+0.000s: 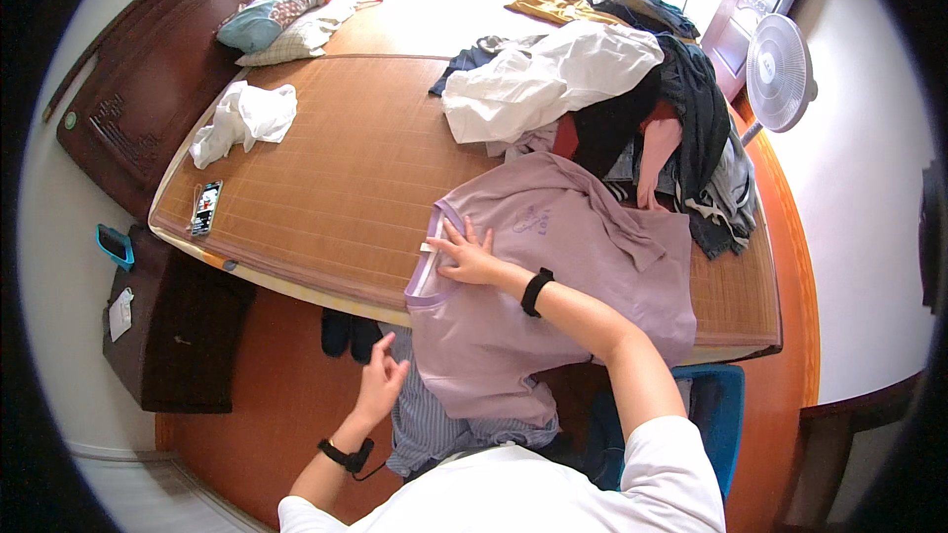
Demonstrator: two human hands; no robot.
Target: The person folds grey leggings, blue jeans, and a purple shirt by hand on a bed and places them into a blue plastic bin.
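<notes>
A mauve long-sleeved top (511, 311) lies spread over the near edge of the bed, its purple-trimmed neckline to the left and one side hanging down over the edge. My right hand (468, 255) rests flat on it just by the neckline, fingers spread, gripping nothing. My left hand (383, 379) hovers left of the hanging part of the top, fingers apart and holding nothing. Beyond the top rises a heap of clothes, with a white garment (548, 81) uppermost and a pink sleeve (658, 155) trailing down from it.
A bamboo mat (348, 163) covers the bed. On it lie a crumpled white cloth (248, 118), a phone (207, 207) and pillows (285, 18). A dark bedside cabinet (178, 333) stands left, a blue bin (729, 414) below right, and a fan (778, 74) beyond the bed's right side.
</notes>
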